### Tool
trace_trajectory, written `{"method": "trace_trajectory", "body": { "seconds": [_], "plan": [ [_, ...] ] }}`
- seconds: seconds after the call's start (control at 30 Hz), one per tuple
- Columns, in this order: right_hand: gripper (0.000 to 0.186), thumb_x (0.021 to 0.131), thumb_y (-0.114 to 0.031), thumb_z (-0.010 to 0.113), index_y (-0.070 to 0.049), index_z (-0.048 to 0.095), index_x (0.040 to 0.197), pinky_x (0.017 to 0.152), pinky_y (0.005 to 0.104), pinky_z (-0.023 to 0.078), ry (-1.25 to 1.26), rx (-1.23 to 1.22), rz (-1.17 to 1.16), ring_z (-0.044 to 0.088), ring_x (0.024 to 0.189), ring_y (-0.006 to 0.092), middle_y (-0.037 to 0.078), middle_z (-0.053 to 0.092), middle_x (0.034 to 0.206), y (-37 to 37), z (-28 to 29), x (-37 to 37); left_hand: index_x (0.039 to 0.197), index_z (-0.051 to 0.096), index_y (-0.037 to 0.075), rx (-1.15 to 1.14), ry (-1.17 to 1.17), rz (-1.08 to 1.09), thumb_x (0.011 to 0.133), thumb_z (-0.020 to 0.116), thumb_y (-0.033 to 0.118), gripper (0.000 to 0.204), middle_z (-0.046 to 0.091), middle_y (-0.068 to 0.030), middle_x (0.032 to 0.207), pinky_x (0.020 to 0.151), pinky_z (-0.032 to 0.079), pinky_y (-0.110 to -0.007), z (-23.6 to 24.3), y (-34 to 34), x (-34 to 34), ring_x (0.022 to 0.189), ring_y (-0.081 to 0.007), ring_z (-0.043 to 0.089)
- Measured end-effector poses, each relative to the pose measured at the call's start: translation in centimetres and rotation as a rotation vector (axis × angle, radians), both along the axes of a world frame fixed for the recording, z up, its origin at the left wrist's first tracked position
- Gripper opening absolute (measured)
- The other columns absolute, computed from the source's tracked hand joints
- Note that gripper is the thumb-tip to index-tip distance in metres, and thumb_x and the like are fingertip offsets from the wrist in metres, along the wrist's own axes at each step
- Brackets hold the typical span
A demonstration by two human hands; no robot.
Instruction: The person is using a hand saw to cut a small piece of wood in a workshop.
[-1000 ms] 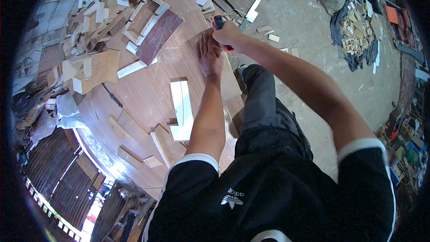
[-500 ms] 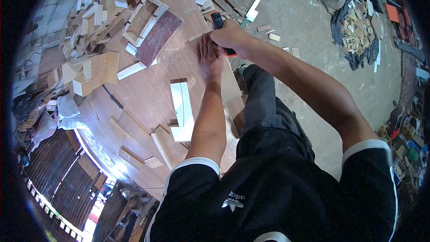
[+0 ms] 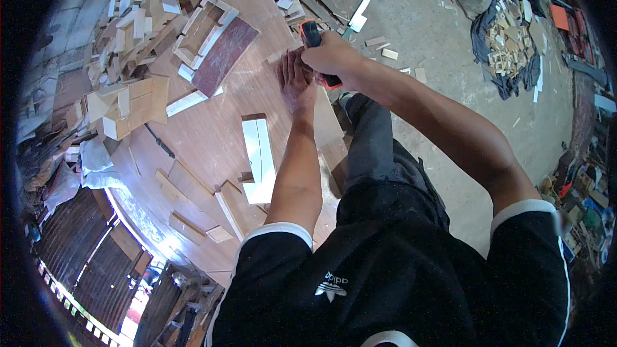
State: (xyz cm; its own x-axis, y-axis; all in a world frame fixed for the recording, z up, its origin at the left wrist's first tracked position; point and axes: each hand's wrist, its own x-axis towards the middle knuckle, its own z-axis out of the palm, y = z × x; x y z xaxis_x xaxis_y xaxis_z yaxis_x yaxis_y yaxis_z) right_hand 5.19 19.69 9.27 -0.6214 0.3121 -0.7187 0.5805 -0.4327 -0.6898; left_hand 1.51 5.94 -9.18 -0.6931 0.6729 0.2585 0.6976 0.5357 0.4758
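At the far right edge of the wooden worktable (image 3: pixel 225 125), my right hand (image 3: pixel 331 54) is closed around a black-and-orange hand tool (image 3: pixel 310 32). Its ends stick out past my fist; the exact kind is hard to tell. Beside it, my left hand (image 3: pixel 297 87) rests low on the tabletop, fingers stretched out and close against the right hand. What lies under those fingers is hidden. Nearer to me, left of my left forearm, lies a white-faced wooden piece (image 3: pixel 258 154) with a dark line along it.
A wooden frame (image 3: pixel 200 32) and a dark red board (image 3: pixel 225 56) lie beyond, with a heap of wooden boxes and offcuts (image 3: pixel 138 32) at the far left. Thin wood strips (image 3: pixel 186 226) lie nearer. On the floor at right sits a dark sack of wood scraps (image 3: pixel 508 48).
The tool's top end has tipped slightly left and down in my right hand. Both hands stay together at the table edge; the whole view has shifted a little.
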Motion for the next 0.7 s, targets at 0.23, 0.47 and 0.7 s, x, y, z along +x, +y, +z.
{"method": "trace_trajectory", "body": {
  "seconds": [0.23,0.47,0.7],
  "plan": [
    [0.029,0.08,-0.022,0.071,0.006,0.068,0.088,0.05,0.0371,0.053,-0.154,0.314,0.054,0.068,0.056,0.0223,0.018,0.069,0.075,-1.5,-7.4,-2.8,0.144,0.046,0.012,-0.005,-0.053,0.025,0.09,0.057,0.022,0.056,0.043,-0.0082,0.152,0.12,0.025,-0.047,-0.5,-0.3,0.3,0.143,-0.0276,0.037],
    [0.009,0.082,-0.005,0.058,-0.002,0.056,0.074,0.04,0.0357,0.04,-0.028,0.13,0.049,0.056,0.048,0.0191,0.009,0.057,0.063,-0.3,-3.0,-1.8,0.139,0.049,0.009,-0.006,-0.051,0.031,0.09,0.056,0.019,0.051,0.047,-0.0124,0.149,0.119,0.027,-0.048,-0.1,-0.1,0.3,0.141,-0.0291,0.039],
    [0.02,0.077,-0.014,0.067,0.004,0.063,0.073,0.049,0.0376,0.052,-0.206,0.363,0.106,0.066,0.054,0.0229,0.014,0.066,0.068,-0.6,-5.0,-1.7,0.136,0.051,0.006,0.013,-0.016,0.013,0.087,0.061,0.021,0.052,0.049,-0.0127,0.145,0.116,0.03,-0.048,0.0,0.0,0.4,0.138,-0.0306,0.042]
  ]
}}
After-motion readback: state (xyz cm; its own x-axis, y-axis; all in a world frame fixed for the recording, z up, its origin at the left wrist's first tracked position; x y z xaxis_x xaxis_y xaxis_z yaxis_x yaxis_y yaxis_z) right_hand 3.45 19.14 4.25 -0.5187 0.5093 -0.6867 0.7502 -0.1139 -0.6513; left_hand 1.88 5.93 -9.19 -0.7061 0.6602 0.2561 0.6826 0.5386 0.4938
